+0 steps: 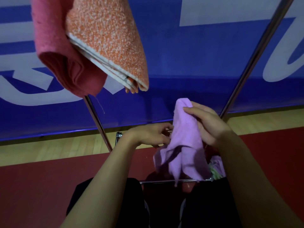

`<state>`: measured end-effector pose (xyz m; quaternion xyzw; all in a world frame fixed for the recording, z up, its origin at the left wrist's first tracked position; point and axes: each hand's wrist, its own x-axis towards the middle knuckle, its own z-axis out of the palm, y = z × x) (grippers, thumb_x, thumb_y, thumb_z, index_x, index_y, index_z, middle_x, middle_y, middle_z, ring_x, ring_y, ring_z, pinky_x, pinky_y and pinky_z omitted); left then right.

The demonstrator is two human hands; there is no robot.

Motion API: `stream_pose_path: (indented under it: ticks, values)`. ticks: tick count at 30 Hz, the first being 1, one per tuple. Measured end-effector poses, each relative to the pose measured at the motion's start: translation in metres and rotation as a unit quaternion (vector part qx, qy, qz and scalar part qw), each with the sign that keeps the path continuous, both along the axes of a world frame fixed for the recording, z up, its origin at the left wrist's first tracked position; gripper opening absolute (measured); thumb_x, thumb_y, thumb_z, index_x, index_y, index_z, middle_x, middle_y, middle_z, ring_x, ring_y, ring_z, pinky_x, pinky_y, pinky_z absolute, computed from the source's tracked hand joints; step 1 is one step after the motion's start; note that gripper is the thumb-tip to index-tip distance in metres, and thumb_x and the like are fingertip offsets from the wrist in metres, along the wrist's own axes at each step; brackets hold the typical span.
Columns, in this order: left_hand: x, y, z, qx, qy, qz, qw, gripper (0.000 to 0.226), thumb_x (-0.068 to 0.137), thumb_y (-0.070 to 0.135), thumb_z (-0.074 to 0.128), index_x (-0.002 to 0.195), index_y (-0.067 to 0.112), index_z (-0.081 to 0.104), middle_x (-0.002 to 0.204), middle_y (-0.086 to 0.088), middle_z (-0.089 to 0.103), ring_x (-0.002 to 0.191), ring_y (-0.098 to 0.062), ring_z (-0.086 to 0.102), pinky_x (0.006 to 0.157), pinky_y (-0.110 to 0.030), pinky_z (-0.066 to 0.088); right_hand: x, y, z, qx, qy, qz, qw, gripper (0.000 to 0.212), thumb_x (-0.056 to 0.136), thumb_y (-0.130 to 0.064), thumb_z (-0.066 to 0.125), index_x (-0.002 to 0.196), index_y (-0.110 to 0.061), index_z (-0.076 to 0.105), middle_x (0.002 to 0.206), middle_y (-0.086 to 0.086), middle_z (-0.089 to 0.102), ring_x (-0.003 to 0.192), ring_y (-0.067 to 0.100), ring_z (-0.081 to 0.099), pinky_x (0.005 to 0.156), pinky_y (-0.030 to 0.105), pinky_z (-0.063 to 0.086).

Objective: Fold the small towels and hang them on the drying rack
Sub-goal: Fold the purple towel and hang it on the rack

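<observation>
A lilac towel (184, 145) hangs bunched in front of me, its lower corners loose. My right hand (209, 124) grips its upper end, fingers curled round the cloth. My left hand (149, 134) reaches in from the left, and its fingertips pinch the towel's left edge. Folded over the drying rack at the top left hang a pink towel (62, 51) and a speckled orange towel (108, 35), side by side. Two chrome legs of the rack slant down, a left rack leg (98, 124) and a right rack leg (256, 55).
A low chrome rack bar (164, 181) runs across just under the lilac towel. Behind it lies a pile of more cloths (217, 168), partly hidden. A blue banner (181, 63) stands behind; the floor is wood and red mat (41, 186). My dark trousers (102, 203) fill the bottom.
</observation>
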<state>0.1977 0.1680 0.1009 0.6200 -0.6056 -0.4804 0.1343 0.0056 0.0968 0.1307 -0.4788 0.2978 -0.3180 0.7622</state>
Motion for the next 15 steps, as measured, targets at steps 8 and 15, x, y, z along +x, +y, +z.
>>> stream_pose_path:
  ticks: [8, 15]
  values:
    - [-0.008, 0.001, -0.009, -0.145, -0.133, 0.014, 0.98, 0.047, 0.087, 0.052, 0.076, 0.123, 0.026, 0.063, 0.111, 0.009, 0.071, 0.099, -0.013, 0.066, 0.087, -0.032, 0.055, 0.001, -0.013, -0.006, 0.076, -0.039, -0.015, 0.996, 0.029, 0.095, -0.022, 0.063, 0.11, 0.002, 0.062, 0.109, 0.023, 0.061, 0.109, 0.034, 0.062, 0.108, 0.052, 0.049]
    - [0.004, 0.003, 0.002, -0.237, -0.124, 0.095, 0.959, 0.019, 0.093, 0.022, 0.048, 0.089, 0.016, 0.065, 0.083, -0.001, 0.071, 0.08, -0.025, 0.063, 0.072, -0.044, 0.052, -0.01, -0.023, -0.009, -0.024, 0.028, -0.013, 0.999, 0.018, 0.104, -0.017, 0.053, 0.1, -0.007, 0.067, 0.092, 0.012, 0.069, 0.093, 0.023, 0.067, 0.084, 0.037, 0.054]
